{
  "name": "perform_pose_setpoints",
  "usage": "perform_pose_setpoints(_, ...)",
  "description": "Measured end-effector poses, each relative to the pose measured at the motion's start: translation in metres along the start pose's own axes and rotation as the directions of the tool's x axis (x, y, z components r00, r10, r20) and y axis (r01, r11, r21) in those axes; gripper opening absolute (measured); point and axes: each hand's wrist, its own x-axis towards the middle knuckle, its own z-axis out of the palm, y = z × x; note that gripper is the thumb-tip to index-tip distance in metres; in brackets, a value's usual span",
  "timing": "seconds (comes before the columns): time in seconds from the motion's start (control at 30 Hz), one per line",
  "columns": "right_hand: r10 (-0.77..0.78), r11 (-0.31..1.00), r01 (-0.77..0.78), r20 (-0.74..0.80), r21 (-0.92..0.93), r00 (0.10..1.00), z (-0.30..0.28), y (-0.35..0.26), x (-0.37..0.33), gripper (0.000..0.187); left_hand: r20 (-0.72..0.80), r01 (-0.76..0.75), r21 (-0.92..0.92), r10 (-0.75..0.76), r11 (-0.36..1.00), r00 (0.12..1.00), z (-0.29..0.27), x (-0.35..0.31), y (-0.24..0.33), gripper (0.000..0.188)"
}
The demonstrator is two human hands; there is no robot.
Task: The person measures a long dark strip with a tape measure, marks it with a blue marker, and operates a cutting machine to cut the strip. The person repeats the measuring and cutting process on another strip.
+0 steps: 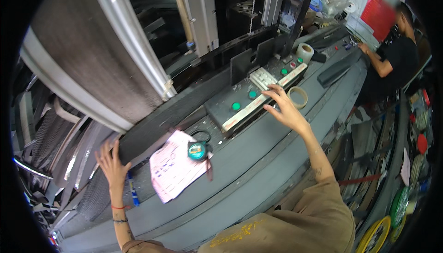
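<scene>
Status: nothing lifted right now, no tool in use. Dark strip lies lengthwise at the foot of the upright metal frame, its near end by my left side. Tape measure sits on the handwritten pink sheets, blue marker down beside them, so no measuring or marking at this instant. How much is finished and how much is left, can't tell from this view

Left grip: released, fingers spread wide, thumb well off the index, holding nothing I can see. It's right at the strip's end; contact or just above, can't tell

Right grip: also released, fingers fanned out, thumb apart, nothing visible in it. It's over the pale rail in front of the button panel, tape roll just beside. Fingertips overlap the rail in view, touch not confirmed

Grey tabletop runs below both. Co-worker is seated at the far right end, well apart from my hands
</scene>
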Motion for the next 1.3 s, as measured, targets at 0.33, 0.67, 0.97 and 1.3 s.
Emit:
perform_pose_setpoints(0.33,0.346,0.938,-0.346,-0.059,0.018,0.936,-0.094,0.122,-0.040,0.035,0.115,0.205,0.027,-0.207,0.978,0.972,-0.006,-0.009,-0.010,0.095)
perform_pose_setpoints(0.67,0.149,0.976,-0.143,-0.028,0.163,0.988,-0.062,0.143,-0.012,0.036,0.263,0.369,0.026,-0.363,0.929,0.894,-0.028,-0.012,0.029,0.110)
perform_pose_setpoints(0.97,0.057,0.982,-0.047,-0.050,0.183,0.997,-0.036,0.132,0.005,0.030,-0.065,0.333,0.016,-0.331,0.943,0.941,-0.029,0.020,0.037,0.085)
perform_pose_setpoints(1.3,0.047,0.995,-0.047,0.000,0.089,0.999,-0.043,0.128,0.014,0.025,0.187,0.408,0.018,-0.404,0.913,0.895,-0.019,-0.025,0.012,0.090)
